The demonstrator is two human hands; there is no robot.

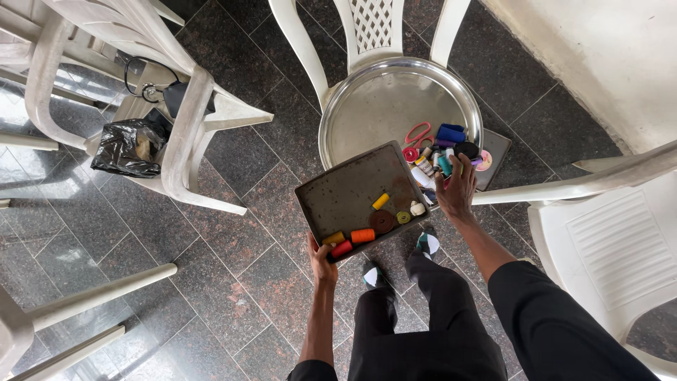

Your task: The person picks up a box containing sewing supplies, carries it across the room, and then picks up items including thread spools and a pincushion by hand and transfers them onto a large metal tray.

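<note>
The person stands over a dark stone floor [233, 233], looking down past black trousers and patterned socks. The left hand [321, 259] grips the near edge of a dark rectangular tray [345, 190], fingers under it and thumb on the rim, holding it tilted out in front. On the tray lie several thread spools: a yellow spool [381, 201] near the middle, a brown one [382, 221] just nearer, an orange spool [362, 236] and a red spool [341, 248] along the near edge, close to the left hand.

The right hand [457, 189] reaches to the right of the tray, fingers spread and loosely curled over a heap of spools [441, 159] lying in the near right part of a round steel plate [381, 106]. Whether those fingers hold any one spool cannot be told. Red-handled scissors [417, 134] lie in the plate just left of the heap.

The plate rests on the seat of a white plastic chair [374, 25] at the far side. More white chairs stand left and right, and a black plastic bag [130, 147] sits on the left one.
</note>
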